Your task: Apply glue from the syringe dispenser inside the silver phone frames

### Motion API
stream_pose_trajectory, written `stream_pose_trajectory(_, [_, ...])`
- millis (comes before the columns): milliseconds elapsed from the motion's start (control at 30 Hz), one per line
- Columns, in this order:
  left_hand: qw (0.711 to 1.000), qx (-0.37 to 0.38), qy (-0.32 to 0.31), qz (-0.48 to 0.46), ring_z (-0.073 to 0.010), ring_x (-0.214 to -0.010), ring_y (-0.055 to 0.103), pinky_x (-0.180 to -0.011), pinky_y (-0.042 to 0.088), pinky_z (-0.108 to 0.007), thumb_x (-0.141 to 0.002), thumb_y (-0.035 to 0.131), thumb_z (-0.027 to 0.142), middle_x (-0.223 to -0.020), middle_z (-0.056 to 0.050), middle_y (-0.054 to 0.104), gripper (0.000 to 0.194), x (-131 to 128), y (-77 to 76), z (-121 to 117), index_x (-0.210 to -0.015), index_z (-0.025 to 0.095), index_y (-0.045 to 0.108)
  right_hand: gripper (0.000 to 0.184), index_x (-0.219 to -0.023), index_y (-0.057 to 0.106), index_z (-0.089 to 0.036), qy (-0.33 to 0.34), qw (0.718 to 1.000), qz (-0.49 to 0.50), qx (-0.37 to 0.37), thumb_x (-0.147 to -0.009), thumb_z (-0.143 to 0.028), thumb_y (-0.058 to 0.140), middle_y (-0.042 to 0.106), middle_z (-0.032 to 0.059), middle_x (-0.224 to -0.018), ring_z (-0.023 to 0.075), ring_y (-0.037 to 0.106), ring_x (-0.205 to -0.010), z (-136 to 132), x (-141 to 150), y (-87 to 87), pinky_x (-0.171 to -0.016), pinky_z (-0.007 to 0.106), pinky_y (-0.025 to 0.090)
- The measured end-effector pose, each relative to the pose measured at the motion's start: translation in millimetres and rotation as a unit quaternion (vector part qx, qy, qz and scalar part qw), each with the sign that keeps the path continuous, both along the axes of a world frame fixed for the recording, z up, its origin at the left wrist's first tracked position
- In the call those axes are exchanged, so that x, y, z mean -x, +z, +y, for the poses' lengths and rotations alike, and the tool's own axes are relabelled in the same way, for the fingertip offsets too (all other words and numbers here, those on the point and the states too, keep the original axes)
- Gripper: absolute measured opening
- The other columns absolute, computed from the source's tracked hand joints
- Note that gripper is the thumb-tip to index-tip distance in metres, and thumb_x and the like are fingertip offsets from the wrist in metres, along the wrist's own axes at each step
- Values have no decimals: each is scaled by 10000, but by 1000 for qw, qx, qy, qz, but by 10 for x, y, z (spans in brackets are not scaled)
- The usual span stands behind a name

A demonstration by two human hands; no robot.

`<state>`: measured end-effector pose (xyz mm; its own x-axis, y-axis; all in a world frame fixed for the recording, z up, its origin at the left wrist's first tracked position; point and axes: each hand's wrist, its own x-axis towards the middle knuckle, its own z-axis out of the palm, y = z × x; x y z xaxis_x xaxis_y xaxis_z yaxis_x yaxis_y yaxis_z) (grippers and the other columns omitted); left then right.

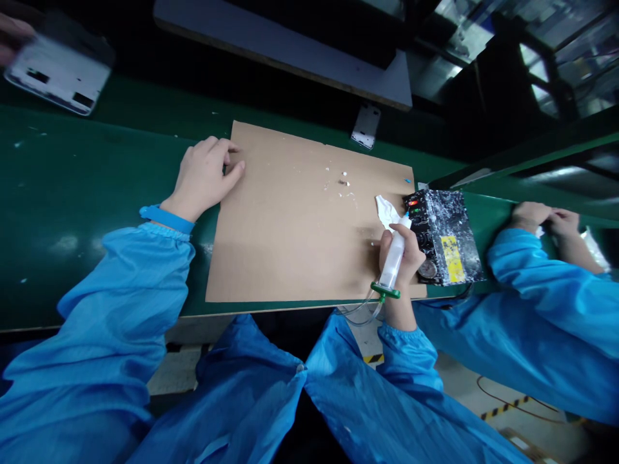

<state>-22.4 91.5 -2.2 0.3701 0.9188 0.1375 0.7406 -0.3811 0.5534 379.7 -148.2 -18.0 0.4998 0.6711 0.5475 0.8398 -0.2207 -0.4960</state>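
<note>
My left hand rests on the left edge of a brown cardboard sheet, its fingers curled loosely with nothing in them that I can see. My right hand is wrapped round a white glue syringe with a green collar and a clear hose trailing off its back end. The syringe tip points at a crumpled white tissue lying on the sheet's right side. Small white blobs dot the cardboard near its far edge.
A black control box with lit indicators and a yellow label stands right of the sheet on the green conveyor belt. Another person's hands in blue sleeves work at far right. A white panel is held at top left.
</note>
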Motion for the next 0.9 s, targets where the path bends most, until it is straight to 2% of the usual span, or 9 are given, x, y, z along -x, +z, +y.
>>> stream_pose_trajectory(167, [1000, -7, 5, 3, -369, -1309, 651, -1084, 506, -573, -1047, 548, 557, -1082, -87, 736, 445, 3, -10, 3, -1341, 253, 688, 279, -1068, 827, -191, 0, 999, -20, -33, -989, -415, 680, 777, 39, -761, 199, 763, -597, 29, 60, 58, -606, 291, 602])
stream_pose_trajectory(300, [1000, -7, -4, 10, -357, -1322, 640, -1093, 503, -570, -1069, 524, 531, -1106, -86, 728, 467, 10, -27, 10, -1391, 225, 671, 260, -1084, 815, -208, -10, 1000, -17, -2, -996, -407, 673, 776, 31, -778, 200, 772, -622, 18, 63, 55, -625, 295, 619])
stream_pose_trajectory(433, [1000, -16, 7, 1, -393, -1304, 660, -1120, 523, -587, -1050, 582, 514, -1135, -109, 738, 398, 9, -49, 12, -1363, 293, 688, 272, -1125, 807, -213, 9, 1000, 10, 14, -1019, -433, 689, 761, 12, -750, 200, 766, -598, -12, 37, 35, -636, 306, 628])
stream_pose_trajectory(600, [1000, -11, 6, -4, -423, -1339, 661, -1159, 517, -607, -1045, 607, 496, -1185, -124, 732, 388, 11, -56, 18, -1372, 305, 692, 301, -1163, 819, -214, 27, 999, 17, 29, -1027, -455, 700, 755, 3, -725, 195, 764, -592, -40, 11, 15, -622, 294, 608])
stream_pose_trajectory(900, [1000, 0, -4, -15, -418, -1368, 649, -1159, 533, -584, -1045, 626, 502, -1195, -118, 729, 385, 25, -35, 28, -1376, 311, 682, 326, -1150, 834, -219, 24, 998, 4, 61, -1027, -472, 668, 717, -8, -676, 188, 741, -575, -42, 32, 35, -615, 291, 577])
